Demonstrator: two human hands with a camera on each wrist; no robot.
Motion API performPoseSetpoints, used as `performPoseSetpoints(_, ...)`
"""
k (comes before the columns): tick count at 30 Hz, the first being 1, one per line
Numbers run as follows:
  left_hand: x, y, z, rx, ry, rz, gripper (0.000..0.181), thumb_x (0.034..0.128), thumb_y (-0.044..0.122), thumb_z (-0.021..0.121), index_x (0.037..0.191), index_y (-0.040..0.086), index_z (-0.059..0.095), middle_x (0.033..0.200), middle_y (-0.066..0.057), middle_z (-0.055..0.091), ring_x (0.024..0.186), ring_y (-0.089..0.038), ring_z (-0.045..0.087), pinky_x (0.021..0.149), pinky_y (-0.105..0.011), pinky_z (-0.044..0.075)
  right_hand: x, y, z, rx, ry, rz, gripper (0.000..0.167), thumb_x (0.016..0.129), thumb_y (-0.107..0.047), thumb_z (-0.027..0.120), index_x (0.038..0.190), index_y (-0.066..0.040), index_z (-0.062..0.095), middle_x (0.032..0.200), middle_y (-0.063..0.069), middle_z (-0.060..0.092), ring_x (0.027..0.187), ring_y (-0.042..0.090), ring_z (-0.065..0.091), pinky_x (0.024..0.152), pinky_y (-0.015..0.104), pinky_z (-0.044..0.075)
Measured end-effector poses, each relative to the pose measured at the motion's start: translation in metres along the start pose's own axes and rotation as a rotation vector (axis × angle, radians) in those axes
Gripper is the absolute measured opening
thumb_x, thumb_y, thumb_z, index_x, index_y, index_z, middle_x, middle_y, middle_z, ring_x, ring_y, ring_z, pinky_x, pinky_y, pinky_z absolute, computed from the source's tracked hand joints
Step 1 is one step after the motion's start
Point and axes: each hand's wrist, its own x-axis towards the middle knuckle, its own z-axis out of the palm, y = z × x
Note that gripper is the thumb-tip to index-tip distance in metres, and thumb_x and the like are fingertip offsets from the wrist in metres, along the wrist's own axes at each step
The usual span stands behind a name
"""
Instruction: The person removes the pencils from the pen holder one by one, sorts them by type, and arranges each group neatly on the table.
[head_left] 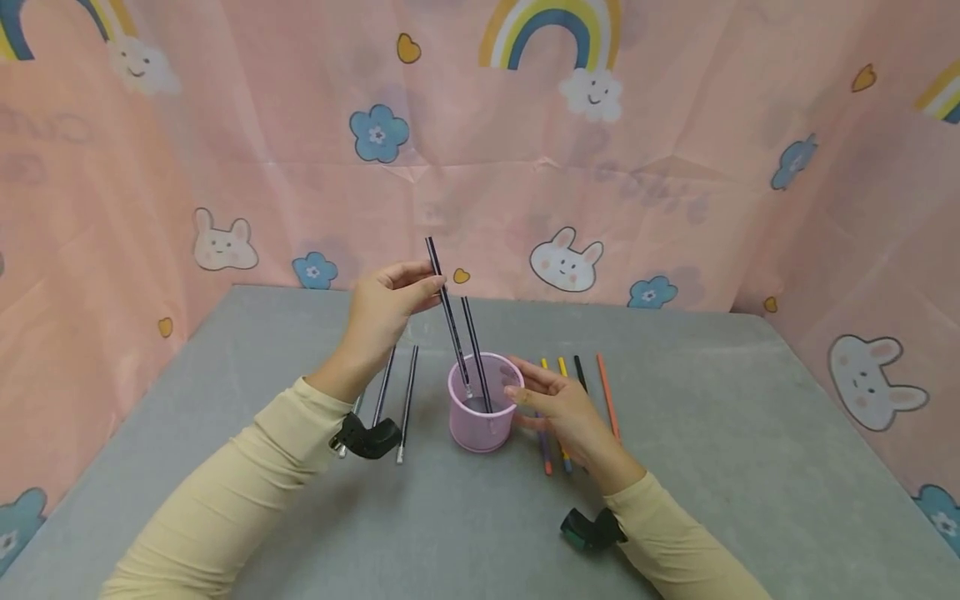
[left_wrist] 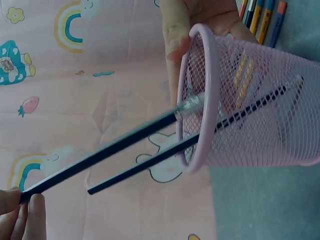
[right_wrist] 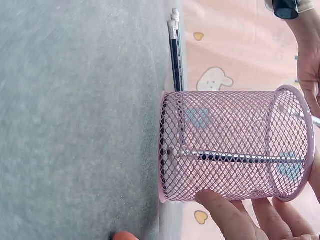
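Note:
My left hand (head_left: 386,312) pinches a dark striped pencil (head_left: 448,317) near its upper end. The pencil leans, with its silvery eraser end just inside the mouth of a pink mesh pencil cup (head_left: 480,435). A second dark pencil (left_wrist: 142,165) stands tilted in the cup, its eraser end (right_wrist: 185,153) down at the bottom. On the cup's right side, my right hand (head_left: 566,412) holds the cup, thumb near the rim and fingers around the far wall. The cup stands upright on the grey table.
Left of the cup, several dark pencils (head_left: 407,404) lie on the grey table (head_left: 720,467), partly behind the left wrist camera (head_left: 367,437). Several coloured pencils, including an orange one (head_left: 607,396), lie at the right, partly hidden by the right hand. A pink printed cloth (head_left: 465,192) hangs behind.

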Motion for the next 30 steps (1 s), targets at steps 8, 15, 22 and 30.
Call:
performPoseSetpoints(8, 0.0, 0.006, -0.012, 0.041, 0.001, 0.03, 0.034, 0.093, 0.009, 0.069, 0.122, -0.006, 0.065, 0.099, -0.001, 0.068, 0.084, -0.003, 0.069, 0.084, -0.022, 0.061, 0.0, 0.002, -0.003, -0.018, -0.003, -0.011, 0.06, 0.096, -0.017, 0.066, 0.152, -0.013, 0.042, 0.155, 0.013, 0.044, 0.139, 0.029, 0.048, 0.103, 0.051, 0.053)
performPoseSetpoints(15, -0.002, 0.011, -0.024, 0.07, 0.018, 0.04, 0.036, 0.0929, 0.011, 0.07, 0.124, -0.006, 0.065, 0.099, 0.002, 0.068, 0.085, -0.002, 0.07, 0.084, -0.021, 0.061, 0.0, 0.002, -0.002, -0.014, -0.017, -0.013, 0.06, 0.095, -0.016, 0.067, 0.151, -0.013, 0.043, 0.154, 0.013, 0.045, 0.139, 0.03, 0.048, 0.104, 0.053, 0.052)
performPoseSetpoints(22, -0.002, 0.008, -0.034, 0.146, 0.015, 0.008, 0.037, 0.0938, 0.011, 0.069, 0.126, -0.006, 0.064, 0.118, -0.017, 0.067, 0.08, 0.002, 0.069, 0.083, -0.019, 0.061, 0.001, 0.002, -0.002, -0.016, -0.019, -0.011, 0.06, 0.095, -0.016, 0.067, 0.151, -0.013, 0.044, 0.154, 0.013, 0.046, 0.137, 0.028, 0.05, 0.103, 0.052, 0.053)
performPoseSetpoints(30, 0.003, 0.0, -0.048, 0.222, 0.003, -0.035, 0.039, 0.0932, 0.011, 0.069, 0.127, -0.006, 0.062, 0.122, -0.023, 0.067, 0.076, 0.003, 0.069, 0.081, -0.02, 0.061, 0.002, 0.0, -0.001, -0.009, -0.017, -0.009, 0.061, 0.096, -0.016, 0.066, 0.152, -0.013, 0.042, 0.155, 0.012, 0.045, 0.136, 0.027, 0.05, 0.103, 0.05, 0.054)
